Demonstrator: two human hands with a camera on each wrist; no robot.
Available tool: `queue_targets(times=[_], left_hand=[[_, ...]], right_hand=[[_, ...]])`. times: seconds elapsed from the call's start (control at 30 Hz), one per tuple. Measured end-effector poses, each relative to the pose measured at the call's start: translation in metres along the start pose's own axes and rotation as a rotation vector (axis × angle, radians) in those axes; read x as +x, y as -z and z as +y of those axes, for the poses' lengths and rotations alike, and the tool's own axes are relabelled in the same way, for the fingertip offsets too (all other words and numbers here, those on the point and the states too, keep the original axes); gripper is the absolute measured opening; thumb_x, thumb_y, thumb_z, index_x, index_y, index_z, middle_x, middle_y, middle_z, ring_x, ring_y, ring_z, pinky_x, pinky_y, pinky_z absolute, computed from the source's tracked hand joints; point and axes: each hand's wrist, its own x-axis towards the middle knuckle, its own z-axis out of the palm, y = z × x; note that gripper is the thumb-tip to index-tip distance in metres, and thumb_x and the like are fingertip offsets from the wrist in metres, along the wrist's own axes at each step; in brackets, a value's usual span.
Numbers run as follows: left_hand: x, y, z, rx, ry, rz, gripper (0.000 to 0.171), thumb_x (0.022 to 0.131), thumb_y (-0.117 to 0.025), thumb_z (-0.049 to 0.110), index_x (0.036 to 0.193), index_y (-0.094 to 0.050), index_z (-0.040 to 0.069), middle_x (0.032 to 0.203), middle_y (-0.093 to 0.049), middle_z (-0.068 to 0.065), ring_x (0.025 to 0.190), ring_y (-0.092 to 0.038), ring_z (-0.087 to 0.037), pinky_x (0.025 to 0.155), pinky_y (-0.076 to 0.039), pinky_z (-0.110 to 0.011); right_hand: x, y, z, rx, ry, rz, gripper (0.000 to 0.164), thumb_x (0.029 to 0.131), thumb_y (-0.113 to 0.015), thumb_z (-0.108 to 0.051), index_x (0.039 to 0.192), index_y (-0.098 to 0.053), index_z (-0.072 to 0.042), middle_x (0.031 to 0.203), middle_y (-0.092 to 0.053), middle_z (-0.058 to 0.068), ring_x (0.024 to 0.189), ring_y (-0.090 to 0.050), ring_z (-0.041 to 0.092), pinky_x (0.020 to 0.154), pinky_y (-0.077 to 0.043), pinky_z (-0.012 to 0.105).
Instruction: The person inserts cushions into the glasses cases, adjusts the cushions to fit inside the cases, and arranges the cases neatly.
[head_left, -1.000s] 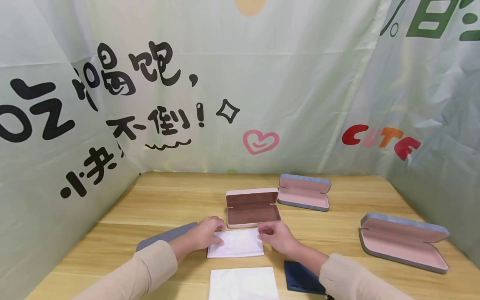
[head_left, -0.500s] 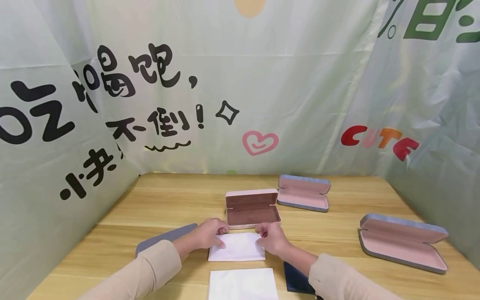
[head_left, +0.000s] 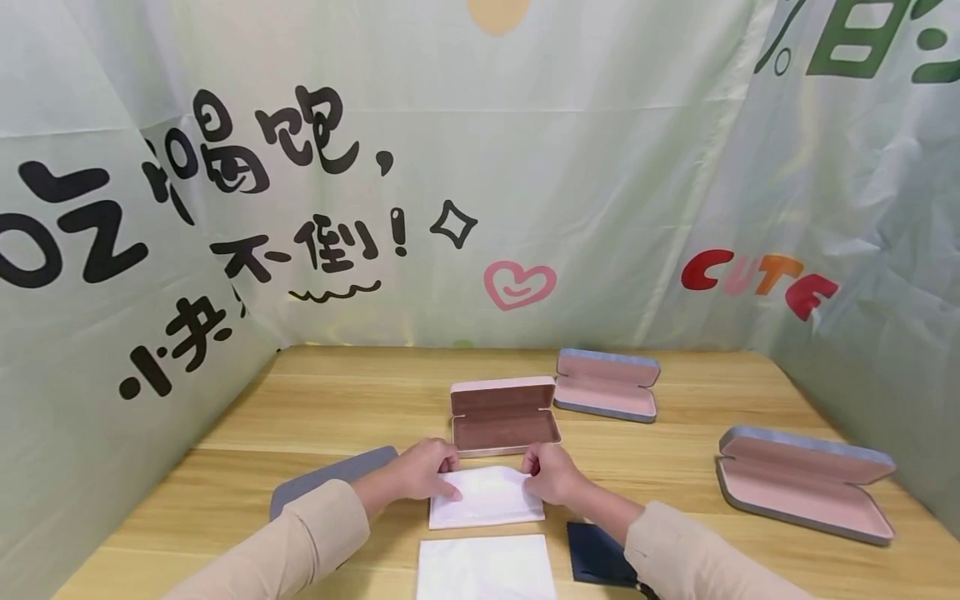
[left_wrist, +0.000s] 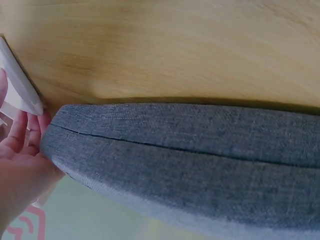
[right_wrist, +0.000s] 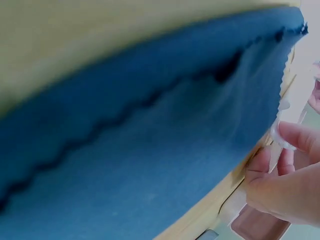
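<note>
cloths (head_left: 489, 502), three; cases (head_left: 506, 432), four

I am remotely monitoring a wood-grain tabletop (head_left: 345, 400); it is supporting one open pink eyeglass case (head_left: 506, 432), two open blue-grey eyeglass cases (head_left: 606, 399) (head_left: 802, 496), one closed grey case (head_left: 333, 472), one white sheet (head_left: 486, 571), one navy cloth (head_left: 597, 554).

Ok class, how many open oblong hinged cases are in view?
3: brown-lined pink case, centre; pink-lined blue-grey case, back right; second pink-lined blue-grey case, far right.
</note>
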Motion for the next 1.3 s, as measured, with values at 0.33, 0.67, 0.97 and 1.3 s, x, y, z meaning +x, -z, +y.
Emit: queue_targets(times=[0.33, 0.67, 0.97, 1.3], left_hand=[[-0.001, 0.006, -0.004, 0.027, -0.025, -0.051, 0.028, 0.068, -0.081, 0.016, 0.080, -0.060, 0.003, 0.069, -0.055, 0.000, 0.063, -0.043, -0.005, 0.059, -0.040, -0.019], [-0.005, 0.007, 0.000, -0.024, -0.053, -0.053, 0.033, 0.070, -0.077, 0.010, 0.059, -0.046, 0.005, 0.055, -0.035, 0.010, 0.052, -0.031, 0.000, 0.050, -0.028, -0.014], [-0.003, 0.000, 0.004, -0.205, 0.023, -0.002, 0.019, 0.075, -0.073, 0.005, 0.076, -0.054, 0.002, 0.064, -0.051, 0.003, 0.060, -0.043, -0.005, 0.056, -0.038, -0.017], [-0.007, -0.008, 0.009, -0.393, 0.064, 0.031, 0.011, 0.077, -0.066, -0.006, 0.085, -0.057, -0.007, 0.067, -0.054, -0.001, 0.058, -0.047, -0.008, 0.047, -0.038, -0.013]], right_hand=[[-0.001, 0.009, 0.003, -0.074, -0.022, -0.035, 0.025, 0.068, -0.056, 0.017, 0.088, -0.062, 0.003, 0.068, -0.046, 0.005, 0.066, -0.042, 0.018, 0.059, -0.034, 0.025], [-0.004, 0.021, 0.010, -0.074, -0.008, -0.102, 0.012, 0.073, -0.063, 0.010, 0.072, -0.055, 0.001, 0.062, -0.039, 0.003, 0.060, -0.038, 0.017, 0.055, -0.030, 0.024], [0.000, 0.033, 0.008, 0.042, -0.093, -0.122, 0.014, 0.076, -0.060, 0.010, 0.088, -0.056, 0.004, 0.063, -0.039, 0.003, 0.059, -0.039, 0.016, 0.053, -0.034, 0.025], [-0.006, 0.038, 0.016, 0.115, -0.141, -0.157, 0.016, 0.072, -0.064, 0.010, 0.071, -0.050, 0.002, 0.055, -0.029, -0.002, 0.049, -0.038, 0.012, 0.050, -0.033, 0.022]])
